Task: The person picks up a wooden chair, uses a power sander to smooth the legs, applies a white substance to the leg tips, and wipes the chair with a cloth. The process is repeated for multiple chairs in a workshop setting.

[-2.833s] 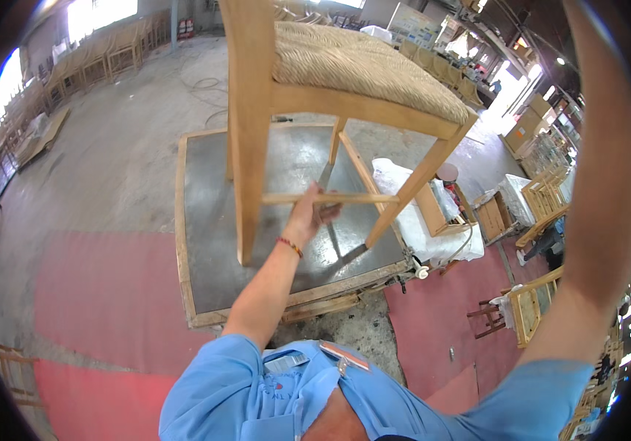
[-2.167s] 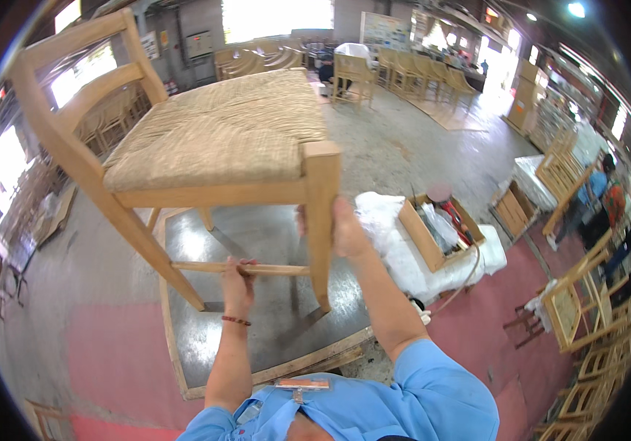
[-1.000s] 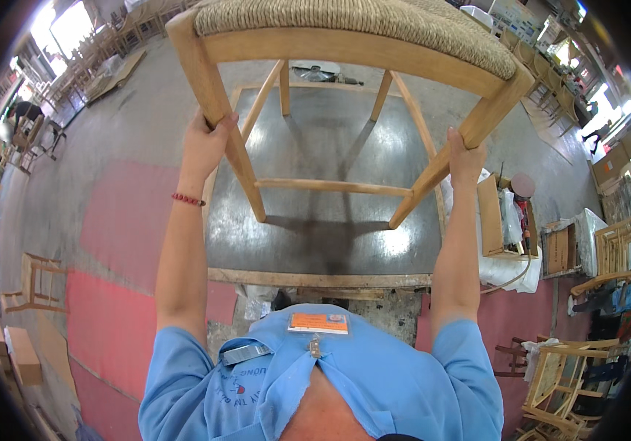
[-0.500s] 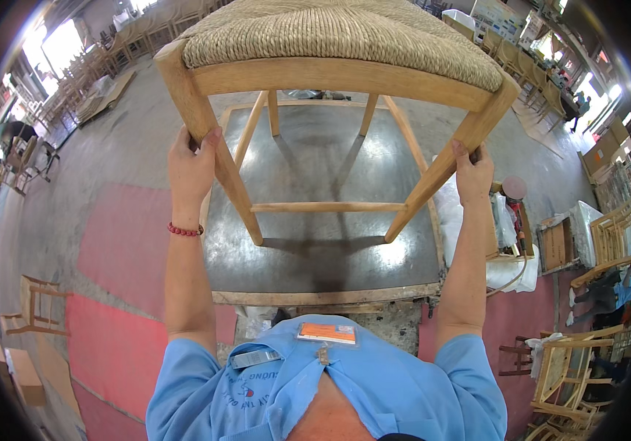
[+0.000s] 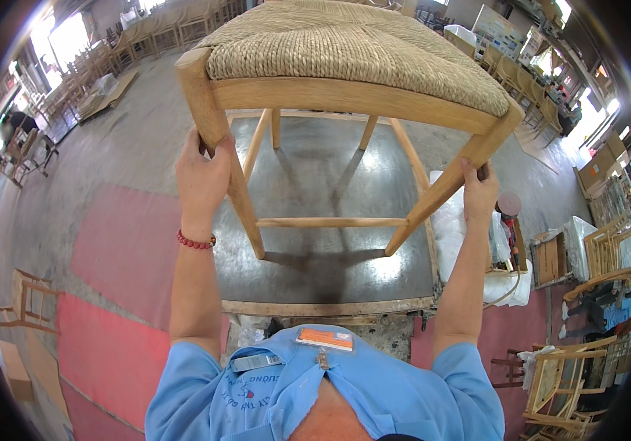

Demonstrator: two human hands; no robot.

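A wooden chair [image 5: 352, 95] with a woven rush seat [image 5: 359, 48] stands in front of me over a dark, smooth, wood-edged tabletop [image 5: 315, 279]. My left hand [image 5: 204, 173] is wrapped round its near left leg, just below the seat frame. On the near right leg, my right hand [image 5: 480, 189] grips at about the same height, thumb on the inner side. A thin stretcher [image 5: 330, 222] joins the two near legs low down. The far legs show beneath the seat; the chair's far upper part is cut off by the picture's top edge.
Right of the table, a sander with a round pad [image 5: 508, 204] rests by a box and white wrapping [image 5: 448, 235]. Red mats [image 5: 109, 349] cover floor at left. A small chair frame [image 5: 29, 301] stands at far left, more frames [image 5: 569, 382] at lower right.
The chair appears slightly lower in view, its seat showing more of its top. Both hands have kept their hold on the near legs and shifted down with it.
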